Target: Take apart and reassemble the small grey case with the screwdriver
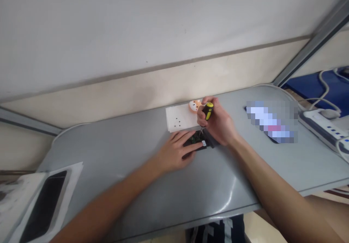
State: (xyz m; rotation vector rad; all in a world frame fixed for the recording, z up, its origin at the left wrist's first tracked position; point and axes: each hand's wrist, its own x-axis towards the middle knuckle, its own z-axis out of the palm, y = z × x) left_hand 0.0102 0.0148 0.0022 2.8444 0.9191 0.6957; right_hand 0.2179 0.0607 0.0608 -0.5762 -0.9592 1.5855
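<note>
A black device with a green circuit board lies flat on the grey table. My left hand rests over its left part, fingers spread and pressing on it. In my right hand is a screwdriver with a black and yellow handle, held upright with its shaft pointing down at the board. The exact spot of the tip is too small to make out. Just behind the device lies a sheet of white paper with several small dark screws on it. An orange and white animal-faced object sits on the paper.
A phone with a blurred screen lies to the right on the grey table. Beyond it are a white power strip and cables. At the left, a black flat device rests on white paper. A wall runs along the back.
</note>
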